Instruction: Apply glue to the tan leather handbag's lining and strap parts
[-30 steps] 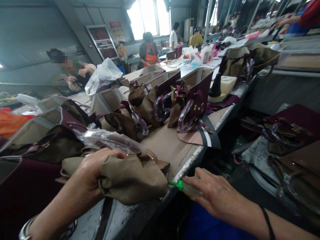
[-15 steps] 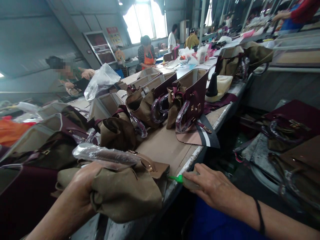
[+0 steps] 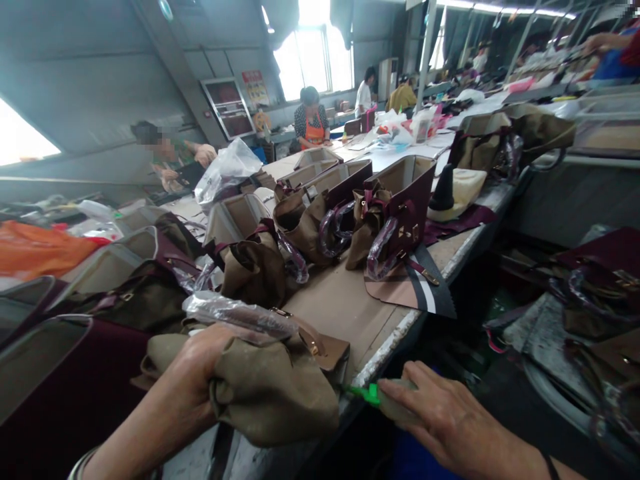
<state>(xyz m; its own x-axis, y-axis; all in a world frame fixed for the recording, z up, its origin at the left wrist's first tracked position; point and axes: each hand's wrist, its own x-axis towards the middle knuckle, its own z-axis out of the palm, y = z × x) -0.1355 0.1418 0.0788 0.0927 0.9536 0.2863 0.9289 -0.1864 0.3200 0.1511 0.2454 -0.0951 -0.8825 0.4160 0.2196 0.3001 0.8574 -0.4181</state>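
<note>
My left hand is closed on a handbag with bunched olive fabric, a tan leather panel and a plastic-wrapped handle. The bag is tipped over at the table's near edge. In my right hand, wrapped fingers hold a small pale squeeze bottle with a green nozzle. Its thin tip points left at the end of the bag, close to the tan panel; whether it touches the bag is not clear.
Several maroon and olive handbags stand along the table. A striped fabric piece hangs over its edge, and a pale container with a black cone sits beyond. More bags are at right. A co-worker works across the table.
The whole view has shifted, so most things sit further right and slightly lower. Both hands keep their hold, with the nozzle still beside the bag's end.
</note>
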